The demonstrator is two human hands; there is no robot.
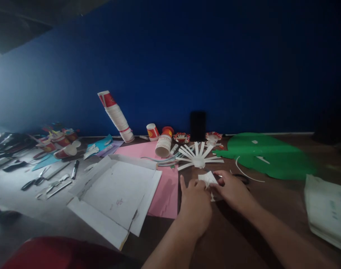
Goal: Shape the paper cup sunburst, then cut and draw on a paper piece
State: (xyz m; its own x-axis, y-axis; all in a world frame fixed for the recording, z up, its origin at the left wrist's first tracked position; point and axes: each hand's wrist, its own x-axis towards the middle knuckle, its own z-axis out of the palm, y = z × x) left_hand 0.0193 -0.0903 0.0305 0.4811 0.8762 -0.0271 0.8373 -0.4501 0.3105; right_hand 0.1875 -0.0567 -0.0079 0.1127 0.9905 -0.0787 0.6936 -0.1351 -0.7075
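Observation:
A small white paper piece (207,178) is between my two hands, above the dark brown table. My right hand (233,190) is closed, thumb and fingers pinching its right edge. My left hand (195,203) has its index finger stretched out and its other fingers bent against the near side of the paper. Under the fingertips shows another bit of white paper (216,198). Just beyond the hands lies a paper cup cut into white strips (199,160), fanned out flat. A dark loop (241,178), perhaps a scissors handle, is partly hidden behind my right hand.
To the left lie an opened white box (114,190) and pink paper (170,198). A tall, leaning cup stack (116,116) rises by the blue wall. Green leaf-shaped paper (274,157) and a pale bag (328,213) are at right. Scissors (33,181) and a marker (75,169) lie far left.

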